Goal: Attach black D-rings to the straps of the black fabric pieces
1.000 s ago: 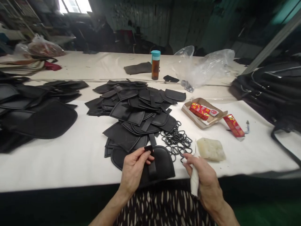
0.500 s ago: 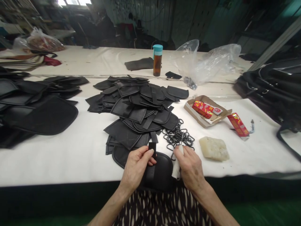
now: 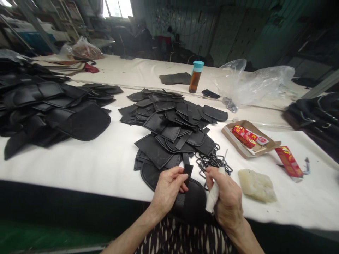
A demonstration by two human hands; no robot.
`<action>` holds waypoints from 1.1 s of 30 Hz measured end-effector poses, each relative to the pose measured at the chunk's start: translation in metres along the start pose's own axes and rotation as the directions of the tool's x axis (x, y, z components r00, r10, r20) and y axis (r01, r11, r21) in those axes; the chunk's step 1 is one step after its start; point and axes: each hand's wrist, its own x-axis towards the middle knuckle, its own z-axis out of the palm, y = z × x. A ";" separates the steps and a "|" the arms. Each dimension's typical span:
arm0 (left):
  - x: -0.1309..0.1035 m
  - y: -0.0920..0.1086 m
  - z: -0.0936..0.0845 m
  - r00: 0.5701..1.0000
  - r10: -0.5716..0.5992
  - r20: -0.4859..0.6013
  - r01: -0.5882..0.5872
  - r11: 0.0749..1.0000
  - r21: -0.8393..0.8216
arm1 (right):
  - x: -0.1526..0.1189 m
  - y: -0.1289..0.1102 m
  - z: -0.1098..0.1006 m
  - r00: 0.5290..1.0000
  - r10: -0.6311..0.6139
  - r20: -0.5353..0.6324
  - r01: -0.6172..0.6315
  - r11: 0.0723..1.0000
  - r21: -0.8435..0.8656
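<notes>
My left hand (image 3: 169, 187) pinches the end of a short black strap (image 3: 188, 173) between thumb and fingers. This strap belongs to a black flap-shaped piece (image 3: 194, 201) lying at the table's front edge. In my right hand (image 3: 226, 192) is an awl (image 3: 212, 198) with a white wrapped handle, its thin metal shaft pointing up and away. The right thumb and forefinger are at the near side of a heap of black metal rings (image 3: 209, 160); whether they grip one, I cannot tell. Many similar black pieces (image 3: 169, 123) are stacked beyond my left hand.
Another black pile (image 3: 58, 109) lies at the left. To the right are a yellowish block (image 3: 257, 185), an open cardboard box (image 3: 238, 146) with red packets, and a loose red packet (image 3: 289, 162). Farther back stand a bottle (image 3: 195, 78) and clear plastic bags (image 3: 259, 84).
The view has swung left, so the table's things appear farther right. My right hand has shifted its hold on the awl, with thumb and forefinger now by the rings. The left still pinches the strap.
</notes>
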 end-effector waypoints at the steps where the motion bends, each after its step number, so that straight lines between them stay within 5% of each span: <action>1: 0.000 0.000 0.000 1.000 -0.005 0.001 0.005 1.000 0.001 | 0.005 -0.003 0.003 1.000 -0.016 -0.011 0.016 1.000 0.020; 8: -0.001 0.000 -0.002 0.999 0.029 0.036 -0.030 0.999 0.014 | 0.029 -0.014 0.008 0.967 -0.247 0.063 0.250 0.967 -0.057; 16: -0.001 -0.003 -0.003 0.995 0.076 0.059 -0.076 0.997 0.008 | 0.036 -0.016 0.004 0.868 -0.478 0.132 0.484 0.875 -0.019; 29: -0.006 -0.006 -0.003 0.998 0.060 0.023 -0.053 0.972 -0.228 | 0.010 -0.027 0.017 0.929 -0.340 0.147 0.346 0.938 -0.010; 33: -0.006 -0.002 -0.003 1.000 0.023 0.007 -0.022 0.981 -0.190 | 0.004 -0.025 0.017 0.980 -0.169 0.101 0.158 0.982 0.104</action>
